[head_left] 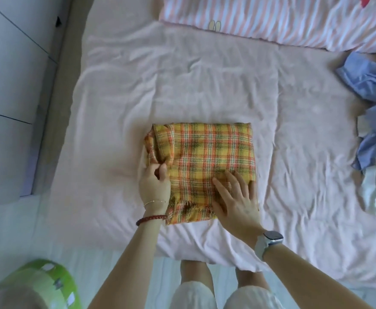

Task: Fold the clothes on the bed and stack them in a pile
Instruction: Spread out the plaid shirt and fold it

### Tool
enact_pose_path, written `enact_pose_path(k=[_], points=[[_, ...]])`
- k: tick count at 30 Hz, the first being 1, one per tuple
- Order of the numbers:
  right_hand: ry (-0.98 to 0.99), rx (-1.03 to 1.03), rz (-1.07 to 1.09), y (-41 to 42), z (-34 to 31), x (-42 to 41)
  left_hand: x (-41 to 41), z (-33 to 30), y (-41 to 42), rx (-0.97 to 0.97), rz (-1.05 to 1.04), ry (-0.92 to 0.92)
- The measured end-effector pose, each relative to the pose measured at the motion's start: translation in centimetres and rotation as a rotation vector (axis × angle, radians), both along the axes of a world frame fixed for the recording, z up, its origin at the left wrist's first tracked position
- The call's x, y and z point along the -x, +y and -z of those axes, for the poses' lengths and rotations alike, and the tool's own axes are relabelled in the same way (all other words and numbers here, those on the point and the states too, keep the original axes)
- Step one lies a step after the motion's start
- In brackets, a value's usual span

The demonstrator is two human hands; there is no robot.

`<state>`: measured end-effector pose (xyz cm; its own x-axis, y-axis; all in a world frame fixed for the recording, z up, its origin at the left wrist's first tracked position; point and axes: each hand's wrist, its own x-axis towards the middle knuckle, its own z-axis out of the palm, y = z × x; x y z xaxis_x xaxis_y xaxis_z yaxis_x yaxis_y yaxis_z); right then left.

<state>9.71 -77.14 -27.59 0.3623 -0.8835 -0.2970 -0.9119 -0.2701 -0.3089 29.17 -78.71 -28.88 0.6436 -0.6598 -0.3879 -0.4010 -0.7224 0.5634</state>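
Yellow-and-orange plaid cloth (205, 161), folded to a rough square, flat on the pink bedsheet (182, 85) — frayed fringe at its near edge. Left hand (154, 184) at the cloth's left edge, fingers curled and pinching the bunched layers; right hand (236, 197) pressed flat on the near right corner, fingers spread. Crumpled blue clothes (370, 103) heaped at the right edge — well apart. Striped pink pillow (271, 18) beyond.

Bare sheet (182, 85) all round; blue clothes (370, 85) crowd right edge.
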Motion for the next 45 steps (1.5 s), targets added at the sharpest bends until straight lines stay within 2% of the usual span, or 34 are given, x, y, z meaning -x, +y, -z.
enact_pose_path(k=[2, 4, 8, 12, 16, 21, 24, 28, 31, 33, 35, 39, 45], points=[[-0.021, 0.023, -0.090, 0.4, 0.3, 0.6, -0.4, -0.8, 0.7, 0.142, -0.021, 0.073], [-0.044, 0.076, -0.148, 0.8, 0.5, 1.3, -0.5, -1.4, 1.8, 0.200, -0.012, 0.103], [-0.128, 0.218, -0.110, 1.0, 0.5, 2.7, -0.7, -1.6, 2.9, 0.227, -0.111, 0.160], [-0.298, 0.214, -0.090, 0.5, -0.3, 3.1, -0.7, -1.6, 2.8, 0.240, -0.215, 0.183], [-0.365, 0.216, -0.192, 1.1, -0.8, 3.8, -1.2, -0.9, 3.1, 0.186, -0.233, 0.113], [-0.183, 0.046, -0.258, 1.7, -0.1, 4.3, -1.9, 0.3, 4.7, -0.125, -0.104, 0.093], [-0.191, -0.058, -0.203, 0.8, -0.1, 3.6, -1.8, -0.4, 3.3, -0.032, -0.073, 0.055], [-0.293, 0.123, -0.039, -1.6, -0.9, 1.8, -1.4, -1.4, -1.4, 0.168, 0.093, -0.111], [-0.171, 0.202, 0.060, -3.8, -0.9, 0.4, -1.3, -1.1, -5.2, 0.087, 0.243, -0.264], [-0.071, 0.086, 0.062, -5.2, -0.6, -0.4, -1.7, -0.7, -6.8, -0.002, 0.258, -0.296], [-0.015, -0.046, 0.045, -6.3, 0.3, -0.8, -2.3, -0.5, -7.5, -0.003, 0.239, -0.260], [0.059, -0.170, 0.009, -6.8, 2.2, -1.0, -3.9, -0.9, -7.0, 0.144, 0.087, 0.048], [0.063, -0.230, 0.019, -7.1, 3.0, -1.9, -3.7, -0.8, -6.3, 0.187, 0.000, 0.087]])
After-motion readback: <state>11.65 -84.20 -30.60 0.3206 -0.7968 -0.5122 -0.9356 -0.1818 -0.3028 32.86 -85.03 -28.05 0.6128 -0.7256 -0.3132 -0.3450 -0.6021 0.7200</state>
